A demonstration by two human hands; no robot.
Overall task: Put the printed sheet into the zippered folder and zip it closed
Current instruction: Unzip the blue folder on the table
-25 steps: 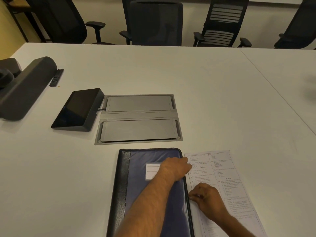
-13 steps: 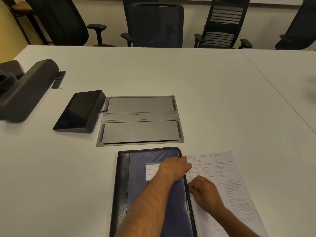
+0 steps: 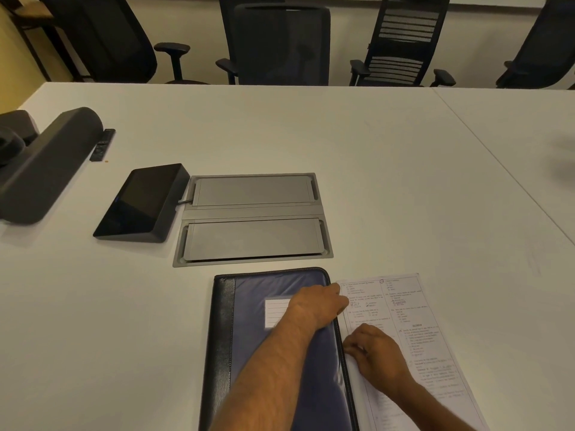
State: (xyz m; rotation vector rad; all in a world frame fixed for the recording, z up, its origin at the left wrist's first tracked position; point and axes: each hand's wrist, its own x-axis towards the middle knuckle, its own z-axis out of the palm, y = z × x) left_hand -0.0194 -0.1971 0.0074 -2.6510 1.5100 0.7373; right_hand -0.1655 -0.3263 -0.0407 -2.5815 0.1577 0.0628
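Observation:
The zippered folder (image 3: 267, 343), blue with a black spine, lies shut on the white table in front of me. My left hand (image 3: 317, 303) presses on its upper right part, with the fingers curled over the right edge. The printed sheet (image 3: 404, 309) lies flat on the table along the folder's right side. My right hand (image 3: 373, 353) rests on the sheet, its fingertips pinched together at the folder's zippered right edge. What they pinch is hidden under the fingers.
A grey flush cable hatch (image 3: 252, 219) sits in the table just beyond the folder. A black touch panel (image 3: 143, 203) stands to its left. A dark bar-shaped device (image 3: 46, 166) and a remote (image 3: 102, 144) lie far left. Office chairs (image 3: 280, 42) line the far edge.
My right hand has slid a little away from me along the folder's right edge. My left hand, the folder and the sheet have stayed in place.

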